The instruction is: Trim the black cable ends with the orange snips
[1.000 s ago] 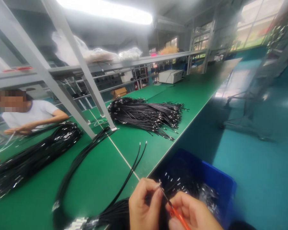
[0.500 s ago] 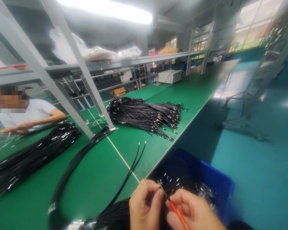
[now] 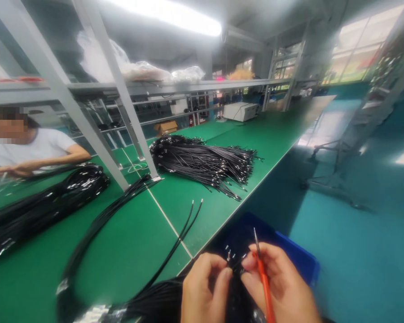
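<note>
Near the bottom centre, my left hand (image 3: 207,285) pinches the end of a black cable, whose small metal tip (image 3: 228,255) shows above the fingertips. Just right of it, my right hand (image 3: 279,282) is closed around an orange-handled tool (image 3: 265,287) with a thin dark shaft pointing up. Its thumb and finger are also close to another cable end. A bundle of black cables (image 3: 161,296) runs from the lower left to behind my left hand. Two loose cable ends (image 3: 185,231) stick up from it over the green table (image 3: 121,251).
A large black cable pile (image 3: 202,161) lies farther back, and another bundle (image 3: 47,202) at left before a seated person (image 3: 37,148). Metal posts (image 3: 134,107) hold a shelf. A blue bin (image 3: 299,251) sits below the table edge; a wheeled rack (image 3: 336,179) stands right.
The orange tool has swung from leaning left at my left fingertips to nearly upright, away from them. My right hand has moved slightly up and right. The view has shifted a little.
</note>
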Motion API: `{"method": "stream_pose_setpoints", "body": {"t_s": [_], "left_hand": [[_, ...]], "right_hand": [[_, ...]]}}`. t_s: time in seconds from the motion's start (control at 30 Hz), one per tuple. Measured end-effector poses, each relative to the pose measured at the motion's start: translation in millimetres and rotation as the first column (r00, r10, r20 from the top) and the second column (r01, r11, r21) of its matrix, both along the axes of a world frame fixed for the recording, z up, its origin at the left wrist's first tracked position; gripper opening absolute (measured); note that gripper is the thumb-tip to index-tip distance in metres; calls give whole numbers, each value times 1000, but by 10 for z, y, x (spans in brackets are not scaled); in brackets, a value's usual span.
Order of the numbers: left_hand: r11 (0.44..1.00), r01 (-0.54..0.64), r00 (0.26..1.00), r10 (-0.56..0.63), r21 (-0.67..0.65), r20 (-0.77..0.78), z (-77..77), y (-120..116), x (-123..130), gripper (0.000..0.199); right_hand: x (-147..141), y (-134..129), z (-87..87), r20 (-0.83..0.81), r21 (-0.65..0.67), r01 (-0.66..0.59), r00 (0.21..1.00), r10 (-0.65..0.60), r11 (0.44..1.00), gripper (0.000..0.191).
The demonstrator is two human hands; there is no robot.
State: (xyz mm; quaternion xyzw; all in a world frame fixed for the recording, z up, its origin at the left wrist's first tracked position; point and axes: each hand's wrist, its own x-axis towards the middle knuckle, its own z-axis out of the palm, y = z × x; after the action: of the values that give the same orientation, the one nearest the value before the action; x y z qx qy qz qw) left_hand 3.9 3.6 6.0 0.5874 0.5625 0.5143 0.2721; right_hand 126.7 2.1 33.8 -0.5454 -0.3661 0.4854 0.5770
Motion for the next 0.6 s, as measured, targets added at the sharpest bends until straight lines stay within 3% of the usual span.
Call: {"method": "stream_pose_setpoints", "body": {"t_s": [0.1,0.23,0.47,0.6], "left_hand": [[1000,18,1000,-18,21,-14,24,-42,27,13],[999,1,1000,-1,53,-15,45,-92,59,15],[999,-31,998,29,40,51,77,-113,82,19],[1000,-26,996,26,1,85,98,-94,54,16]], "right_hand": [[-103,89,-3,1,85,22,1000,-22,996,31],[-230,102,-48,-2,102,47,999,-47,994,22],[-233,-37,-163,-253,-39,-101,963,88,994,36],[-163,-35,-172,-325,-80,-135,940,102,988,45]]}}
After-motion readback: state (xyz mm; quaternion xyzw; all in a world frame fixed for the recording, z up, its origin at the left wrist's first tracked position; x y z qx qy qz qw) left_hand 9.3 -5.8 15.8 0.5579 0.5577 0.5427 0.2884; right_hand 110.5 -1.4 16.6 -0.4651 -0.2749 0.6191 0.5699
